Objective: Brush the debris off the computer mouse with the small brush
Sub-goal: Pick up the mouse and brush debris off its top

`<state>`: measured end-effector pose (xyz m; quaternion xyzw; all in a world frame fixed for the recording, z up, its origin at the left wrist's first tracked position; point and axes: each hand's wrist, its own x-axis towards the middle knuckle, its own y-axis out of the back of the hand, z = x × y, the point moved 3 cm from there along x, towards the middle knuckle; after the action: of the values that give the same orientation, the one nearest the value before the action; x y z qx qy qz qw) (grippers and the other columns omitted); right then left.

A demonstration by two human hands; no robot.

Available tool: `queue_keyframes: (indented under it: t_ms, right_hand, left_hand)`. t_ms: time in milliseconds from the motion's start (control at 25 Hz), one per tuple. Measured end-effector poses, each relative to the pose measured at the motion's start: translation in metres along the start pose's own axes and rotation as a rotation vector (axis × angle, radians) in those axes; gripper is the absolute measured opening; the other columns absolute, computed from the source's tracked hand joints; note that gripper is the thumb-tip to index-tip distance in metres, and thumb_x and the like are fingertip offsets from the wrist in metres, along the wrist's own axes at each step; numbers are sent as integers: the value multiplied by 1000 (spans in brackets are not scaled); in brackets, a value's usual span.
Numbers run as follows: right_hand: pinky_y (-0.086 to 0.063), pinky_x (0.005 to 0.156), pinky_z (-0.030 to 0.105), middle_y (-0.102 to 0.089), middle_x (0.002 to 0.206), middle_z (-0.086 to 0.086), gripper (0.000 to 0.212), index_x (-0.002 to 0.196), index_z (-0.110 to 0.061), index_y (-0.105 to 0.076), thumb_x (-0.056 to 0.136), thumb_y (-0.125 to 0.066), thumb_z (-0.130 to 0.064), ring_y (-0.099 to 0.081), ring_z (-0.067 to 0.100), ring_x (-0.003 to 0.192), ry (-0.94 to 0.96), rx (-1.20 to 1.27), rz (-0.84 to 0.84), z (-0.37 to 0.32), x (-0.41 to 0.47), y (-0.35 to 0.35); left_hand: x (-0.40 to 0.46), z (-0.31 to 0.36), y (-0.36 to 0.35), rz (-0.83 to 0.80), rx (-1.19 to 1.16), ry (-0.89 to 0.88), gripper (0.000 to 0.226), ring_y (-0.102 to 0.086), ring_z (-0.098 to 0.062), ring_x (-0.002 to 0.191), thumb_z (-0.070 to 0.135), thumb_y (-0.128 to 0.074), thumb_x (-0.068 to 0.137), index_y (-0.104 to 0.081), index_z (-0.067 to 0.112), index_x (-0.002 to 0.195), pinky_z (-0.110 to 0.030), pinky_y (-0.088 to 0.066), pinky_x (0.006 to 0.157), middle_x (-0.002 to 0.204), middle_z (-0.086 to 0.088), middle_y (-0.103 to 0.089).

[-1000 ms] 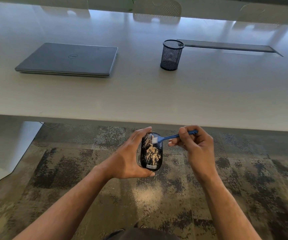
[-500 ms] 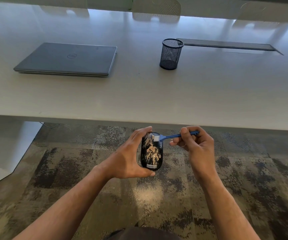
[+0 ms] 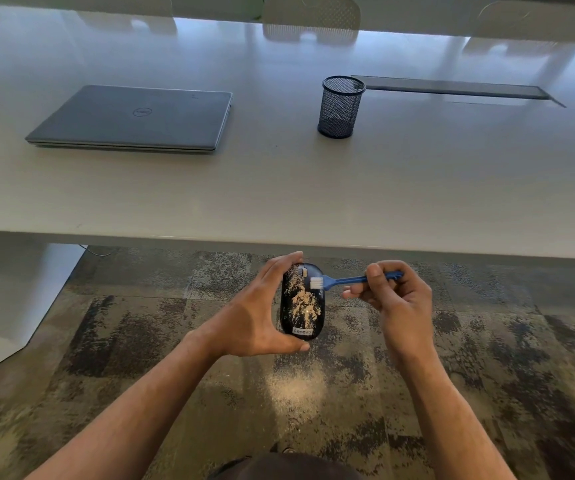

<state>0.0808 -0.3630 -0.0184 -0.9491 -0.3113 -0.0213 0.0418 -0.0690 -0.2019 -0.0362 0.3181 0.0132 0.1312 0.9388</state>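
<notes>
1. Mouse (image 3: pixel 300 306): black, speckled with tan debris across its top, held in the air below the near edge of the table (image 3: pixel 279 188) and above the patterned carpet (image 3: pixel 487 341).
2. The left hand (image 3: pixel 258 320) grips the mouse, fingers curled round its far end and the thumb under its near end, beside the brand label.
3. The right hand (image 3: pixel 397 299) pinches the blue handle of the small brush (image 3: pixel 345 280) between curled fingers and thumb.
4. The brush's white bristles touch the mouse's upper right part, just beside the scroll wheel.
5. On the table lie a closed grey laptop (image 3: pixel 133 117) and, well to its right, an upright black mesh pen cup (image 3: pixel 339 106).
6. A pale dusting of debris marks the carpet beneath the mouse.
</notes>
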Motion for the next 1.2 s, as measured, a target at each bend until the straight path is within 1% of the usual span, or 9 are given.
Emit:
queue_keyframes:
  t_ms: [80, 160, 240, 360, 560, 760, 920, 1000, 1200]
  right_hand:
    - [-63, 77, 33, -75, 69, 6, 13, 88, -17, -65, 89, -59, -28, -75, 21, 65, -11, 9, 38, 1, 0, 9]
    - [-63, 74, 31, -74, 70, 7, 13, 88, -18, -65, 88, -60, -30, -75, 22, 65, 4, 30, 53, -1, 0, 13]
    - [-61, 72, 28, -75, 71, 7, 12, 88, -19, -66, 89, -61, -29, -75, 23, 66, 28, 53, 24, -1, -1, 8]
    - [-60, 71, 26, -75, 70, 7, 11, 89, -17, -65, 91, -60, -27, -75, 21, 65, 39, 29, -20, 2, -4, 1]
    - [-64, 76, 35, -74, 69, 7, 13, 88, -18, -66, 90, -60, -29, -75, 23, 66, -4, 55, 56, 6, -7, 14]
    - [-61, 72, 29, -75, 70, 11, 12, 90, -16, -66, 93, -59, -25, -75, 26, 68, 31, 94, -23, 6, -9, 1]
    - [-63, 72, 32, -74, 71, 9, 13, 88, -18, -67, 91, -60, -28, -75, 25, 68, 2, 59, 47, 6, -12, 10]
    - [-63, 71, 31, -74, 71, 9, 13, 88, -18, -67, 91, -60, -29, -75, 25, 67, 10, 75, 44, 3, -11, 9]
    - [-61, 71, 28, -75, 72, 9, 15, 90, -16, -65, 91, -60, -29, -76, 23, 67, 40, 28, -33, 1, -13, -9]
  left_hand:
    - [-1, 0, 0, 9, 10, -1, 124, -37, 5, 131, 35, -95, 60, -17, 18, 156, -19, -28, 113, 149, 3, -33]
    - [-2, 0, 0, 13, 8, -9, 124, -37, -1, 132, 35, -95, 60, -18, 18, 155, -25, -30, 114, 149, 2, -33]
    - [-1, 0, 0, 13, -1, -9, 124, -36, -3, 133, 36, -95, 60, -18, 19, 155, -26, -29, 115, 150, 2, -33]
    - [0, -1, 0, 9, -10, -8, 124, -36, -1, 133, 36, -95, 60, -16, 22, 155, -16, -26, 112, 149, 6, -32]
    - [-2, -3, 1, 19, 3, -7, 124, -35, 1, 131, 35, -95, 60, -16, 22, 155, -8, -25, 109, 146, 9, -31]
    - [-3, -2, 4, 21, -11, 0, 124, -39, -2, 135, 37, -95, 60, -18, 20, 155, -24, -31, 115, 149, 5, -34]
    - [-6, -3, 7, 20, -9, 13, 124, -39, -10, 137, 39, -94, 60, -18, 19, 155, -38, -35, 118, 150, 2, -34]
    - [-6, -4, 7, 17, -8, 19, 124, -38, -10, 137, 40, -94, 60, -17, 20, 156, -38, -35, 118, 150, 3, -33]
    - [-6, -4, 7, 11, 0, 31, 125, -36, -5, 137, 43, -93, 60, -15, 25, 156, -29, -30, 117, 151, 8, -32]
